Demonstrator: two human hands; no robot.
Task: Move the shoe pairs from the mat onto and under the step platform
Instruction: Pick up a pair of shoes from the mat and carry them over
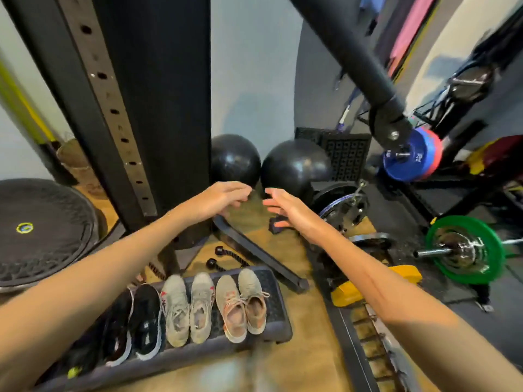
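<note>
**Shoes sit on platform, both hands empty and raised: risks from here**

Three shoe pairs are lined up on top of the step platform (278,321): black pair (133,321) toward its left end, grey pair (188,309) in the middle, tan-pink pair (243,304) by its right end. Toes point to the far edge. Something dark lies at the platform's left end, too blurred to tell. Mat not identifiable here; under the platform is hidden.

Left hand (223,198) is held up beyond the platform, fingers loosely curled, holding nothing. Right hand (285,205) is beside it, fingers straight and slightly spread, also empty. The hands are near each other, not touching.

Judged risks:
- Tan-pink pair is close to the platform's right end; a forearm brushing it on the way down could tip a shoe onto the floor.
- Heels of the grey pair and black pair sit near the front edge; a knock to the platform could slide them off.
- Clutter around: black balls (235,161), rope handle (229,257), green weight plate (464,248), yellow block (376,284). Easy to snag or trip on when reaching.
- Frame is motion-blurred, so the head is moving fast; a misjudged reach is likely.
</note>
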